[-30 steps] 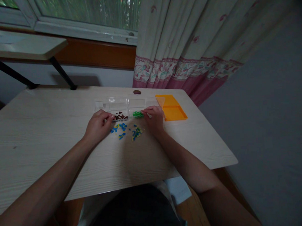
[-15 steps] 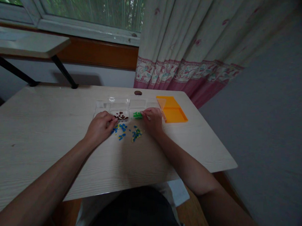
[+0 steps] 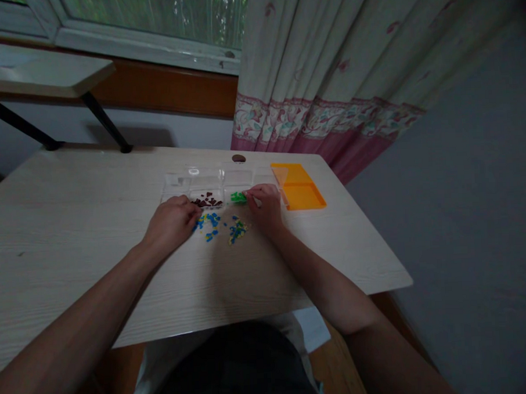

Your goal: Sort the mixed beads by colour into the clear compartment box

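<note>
A clear plastic compartment box (image 3: 223, 181) lies across the far side of the table. Small dark brown pieces (image 3: 208, 200) fill one front compartment, and green pieces (image 3: 237, 197) sit in the one to its right. My left hand (image 3: 172, 220) is at the box's front left edge, fingers curled together beside the brown pieces. Right of the green pieces, my right hand (image 3: 266, 207) has thumb and forefinger pinched. Whatever either hand holds is too small to make out. In front of the box lie two loose piles: blue and yellow pieces (image 3: 209, 220) and mixed blue, green and pale yellow pieces (image 3: 237, 229).
An orange two-part tray (image 3: 305, 196) stands right of the clear box. Behind it hang a patterned curtain (image 3: 329, 113) and the wall. A raised shelf (image 3: 44, 76) on black legs is at the back left. A round brown cable hole (image 3: 238, 158) is near the back edge.
The view has shifted slightly. My left hand's fingers have curled in a little lower by the box edge; the right hand keeps its pinch by the green pieces.
</note>
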The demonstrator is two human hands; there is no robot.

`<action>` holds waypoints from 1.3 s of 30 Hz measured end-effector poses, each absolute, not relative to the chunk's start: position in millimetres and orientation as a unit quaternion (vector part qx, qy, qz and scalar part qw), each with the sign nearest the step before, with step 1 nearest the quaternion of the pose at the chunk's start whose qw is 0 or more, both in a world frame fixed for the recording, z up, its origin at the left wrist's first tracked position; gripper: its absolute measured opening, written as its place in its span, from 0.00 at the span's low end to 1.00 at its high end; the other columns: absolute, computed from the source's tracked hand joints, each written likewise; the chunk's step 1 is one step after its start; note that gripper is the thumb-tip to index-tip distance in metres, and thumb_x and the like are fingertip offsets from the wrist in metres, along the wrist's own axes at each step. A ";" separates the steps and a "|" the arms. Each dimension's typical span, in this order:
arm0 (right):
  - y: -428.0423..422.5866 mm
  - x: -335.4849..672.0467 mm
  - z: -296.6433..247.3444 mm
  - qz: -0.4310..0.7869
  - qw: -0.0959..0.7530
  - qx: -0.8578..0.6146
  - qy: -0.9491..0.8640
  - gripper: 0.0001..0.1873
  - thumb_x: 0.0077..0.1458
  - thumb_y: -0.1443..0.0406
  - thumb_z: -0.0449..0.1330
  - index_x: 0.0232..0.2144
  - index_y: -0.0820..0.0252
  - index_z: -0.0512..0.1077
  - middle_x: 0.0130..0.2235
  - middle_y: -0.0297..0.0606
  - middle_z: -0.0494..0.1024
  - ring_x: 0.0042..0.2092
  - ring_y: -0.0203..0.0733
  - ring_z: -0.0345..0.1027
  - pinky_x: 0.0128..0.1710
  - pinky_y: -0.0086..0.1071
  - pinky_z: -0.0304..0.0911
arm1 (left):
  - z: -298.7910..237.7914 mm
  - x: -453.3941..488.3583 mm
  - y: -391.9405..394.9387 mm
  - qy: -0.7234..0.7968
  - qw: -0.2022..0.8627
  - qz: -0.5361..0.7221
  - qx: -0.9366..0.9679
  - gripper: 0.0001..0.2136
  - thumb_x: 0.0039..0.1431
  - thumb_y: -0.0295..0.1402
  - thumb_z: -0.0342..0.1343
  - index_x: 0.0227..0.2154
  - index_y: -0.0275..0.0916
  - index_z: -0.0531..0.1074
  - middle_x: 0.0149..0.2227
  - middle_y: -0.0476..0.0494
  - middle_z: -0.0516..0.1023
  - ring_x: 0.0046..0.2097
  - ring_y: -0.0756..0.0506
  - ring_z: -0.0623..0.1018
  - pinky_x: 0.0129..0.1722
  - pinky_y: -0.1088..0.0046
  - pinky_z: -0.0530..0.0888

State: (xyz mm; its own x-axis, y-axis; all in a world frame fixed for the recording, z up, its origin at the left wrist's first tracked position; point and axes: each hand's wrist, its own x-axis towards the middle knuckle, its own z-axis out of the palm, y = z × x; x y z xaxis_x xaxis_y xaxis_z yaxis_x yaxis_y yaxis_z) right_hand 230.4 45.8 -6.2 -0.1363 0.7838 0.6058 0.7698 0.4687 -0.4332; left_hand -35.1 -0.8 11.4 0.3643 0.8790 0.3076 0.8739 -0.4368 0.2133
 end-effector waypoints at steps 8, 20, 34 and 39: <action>44.7 229.4 -5.4 0.014 0.405 -0.513 -0.756 0.14 0.63 0.56 0.56 0.35 0.54 0.80 0.38 0.37 0.78 0.45 0.43 0.65 0.49 0.40 0.56 | 12.8 -35.4 -0.3 0.519 -0.014 0.172 0.837 0.13 0.63 0.37 0.50 0.39 0.44 0.80 0.34 0.40 0.74 0.38 0.40 0.73 0.36 0.64 0.67; 45.3 229.1 -6.5 0.008 0.403 -0.511 -0.759 0.15 0.63 0.56 0.55 0.36 0.53 0.80 0.37 0.37 0.78 0.45 0.43 0.66 0.49 0.40 0.56 | 15.2 -36.2 0.1 0.497 -0.019 0.162 0.852 0.11 0.63 0.37 0.52 0.40 0.47 0.80 0.32 0.41 0.72 0.37 0.42 0.72 0.35 0.66 0.64; 43.7 228.0 -3.8 0.022 0.398 -0.513 -0.760 0.14 0.63 0.57 0.56 0.35 0.54 0.80 0.38 0.37 0.77 0.45 0.43 0.65 0.49 0.40 0.56 | 18.1 -30.3 -0.6 0.515 -0.012 0.125 0.848 0.13 0.64 0.38 0.48 0.36 0.42 0.78 0.34 0.40 0.77 0.40 0.39 0.75 0.37 0.64 0.66; 46.1 228.9 -7.3 0.019 0.397 -0.515 -0.760 0.15 0.63 0.55 0.55 0.36 0.54 0.80 0.38 0.37 0.77 0.45 0.43 0.65 0.49 0.40 0.56 | 20.1 -25.4 -3.2 0.521 -0.038 0.093 0.847 0.13 0.65 0.37 0.47 0.37 0.39 0.76 0.37 0.39 0.78 0.42 0.39 0.76 0.39 0.63 0.67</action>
